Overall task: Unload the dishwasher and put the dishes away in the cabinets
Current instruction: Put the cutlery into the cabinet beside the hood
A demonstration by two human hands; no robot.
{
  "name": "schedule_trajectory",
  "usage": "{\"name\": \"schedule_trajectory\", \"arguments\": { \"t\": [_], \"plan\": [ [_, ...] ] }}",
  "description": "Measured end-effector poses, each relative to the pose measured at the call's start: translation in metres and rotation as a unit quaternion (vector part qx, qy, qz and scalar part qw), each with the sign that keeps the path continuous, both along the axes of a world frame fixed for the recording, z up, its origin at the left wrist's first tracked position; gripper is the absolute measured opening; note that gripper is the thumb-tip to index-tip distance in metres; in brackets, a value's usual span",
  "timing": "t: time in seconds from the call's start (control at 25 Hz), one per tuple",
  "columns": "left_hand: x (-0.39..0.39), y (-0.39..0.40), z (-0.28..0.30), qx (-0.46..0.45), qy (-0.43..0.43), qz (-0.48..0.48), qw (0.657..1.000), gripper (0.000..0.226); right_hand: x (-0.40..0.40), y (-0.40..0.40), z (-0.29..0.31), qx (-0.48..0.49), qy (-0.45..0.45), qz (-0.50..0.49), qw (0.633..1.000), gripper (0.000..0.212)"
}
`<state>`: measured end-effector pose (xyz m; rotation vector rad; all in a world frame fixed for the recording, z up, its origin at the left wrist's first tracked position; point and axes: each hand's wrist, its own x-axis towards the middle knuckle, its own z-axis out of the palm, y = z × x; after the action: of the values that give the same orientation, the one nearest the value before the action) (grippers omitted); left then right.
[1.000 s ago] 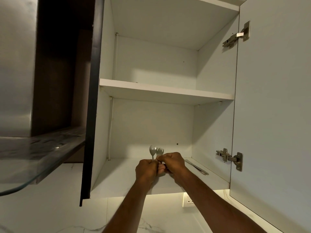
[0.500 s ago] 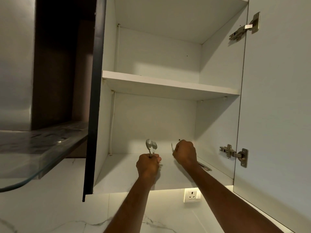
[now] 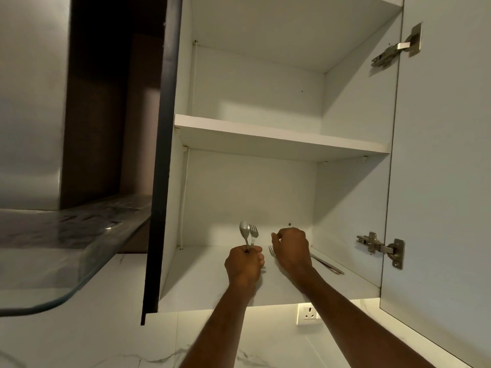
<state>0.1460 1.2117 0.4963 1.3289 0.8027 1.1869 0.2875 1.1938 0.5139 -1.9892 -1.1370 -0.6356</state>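
My left hand (image 3: 245, 265) grips the handles of a metal spoon (image 3: 244, 231) and a fork (image 3: 254, 232), both standing upright above my fist over the bottom shelf (image 3: 212, 282) of the open white wall cabinet. My right hand (image 3: 291, 248) is beside it, fingers curled over a second fork (image 3: 271, 251) whose tines poke out at the left of the hand, low on the shelf. A long piece of cutlery (image 3: 328, 262) lies flat on the shelf to the right of my right wrist.
The cabinet door (image 3: 446, 181) hangs open on the right with two hinges (image 3: 380, 247). A middle shelf (image 3: 279, 136) is above. A glass-edged range hood (image 3: 53, 261) juts out at the left. A wall socket (image 3: 308, 313) sits below the cabinet on the marble wall.
My right hand drew away from my left with one fork and lowered it toward the shelf. My left hand kept the spoon and fork upright. The camera moved closer.
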Motion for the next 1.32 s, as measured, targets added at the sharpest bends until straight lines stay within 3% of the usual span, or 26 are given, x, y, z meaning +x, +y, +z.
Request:
{"name": "schedule_trajectory", "arguments": {
  "t": [0.12,0.24,0.32,0.4,0.48,0.6,0.68,0.76,0.92,1.04,1.16,1.24,1.32],
  "plan": [
    [-0.002,-0.002,0.004,-0.004,-0.001,-0.016,1.0,0.028,-0.026,-0.006,0.009,0.027,0.139,0.143,0.98,0.053],
    [-0.003,-0.005,0.006,0.019,0.037,-0.015,0.999,0.035,-0.04,-0.009,0.009,0.016,0.364,0.236,0.901,0.03],
    [-0.006,-0.009,0.007,0.023,0.029,-0.025,0.999,0.033,-0.044,-0.011,0.016,0.099,0.444,0.249,0.855,0.017],
    [-0.008,-0.01,0.007,-0.003,-0.012,-0.052,0.999,0.031,-0.037,-0.02,0.031,0.261,0.422,0.201,0.845,0.018],
    [-0.008,-0.008,0.007,-0.018,-0.039,-0.061,0.997,0.031,-0.021,-0.032,0.049,0.33,0.354,0.153,0.862,0.026],
    [-0.008,-0.008,0.007,0.003,-0.009,-0.029,1.0,0.03,0.008,-0.039,0.059,0.135,0.237,0.066,0.96,0.031],
    [-0.008,-0.007,0.006,0.014,-0.001,-0.019,1.0,0.031,0.023,-0.031,0.049,-0.053,0.194,0.006,0.98,0.032],
    [-0.007,-0.007,0.01,0.012,0.009,-0.012,1.0,0.034,0.031,-0.022,0.036,-0.144,0.169,-0.027,0.975,0.031],
    [-0.004,-0.005,0.011,0.009,0.01,-0.011,1.0,0.039,0.031,0.006,0.022,-0.196,0.131,-0.077,0.969,0.014],
    [-0.004,-0.003,0.009,0.021,0.036,0.01,0.999,0.04,0.019,0.013,0.015,-0.162,0.142,-0.078,0.973,0.034],
    [-0.004,-0.003,0.011,0.03,0.049,0.0,0.998,0.04,0.014,0.022,0.003,-0.157,0.141,-0.083,0.974,0.018],
    [-0.004,-0.004,0.01,0.032,0.048,-0.006,0.998,0.04,0.015,0.029,-0.002,-0.133,0.15,-0.09,0.976,0.03],
    [-0.004,-0.003,0.009,0.035,0.05,-0.004,0.998,0.039,0.012,0.032,-0.002,-0.128,0.158,-0.094,0.975,0.027]
  ]
}}
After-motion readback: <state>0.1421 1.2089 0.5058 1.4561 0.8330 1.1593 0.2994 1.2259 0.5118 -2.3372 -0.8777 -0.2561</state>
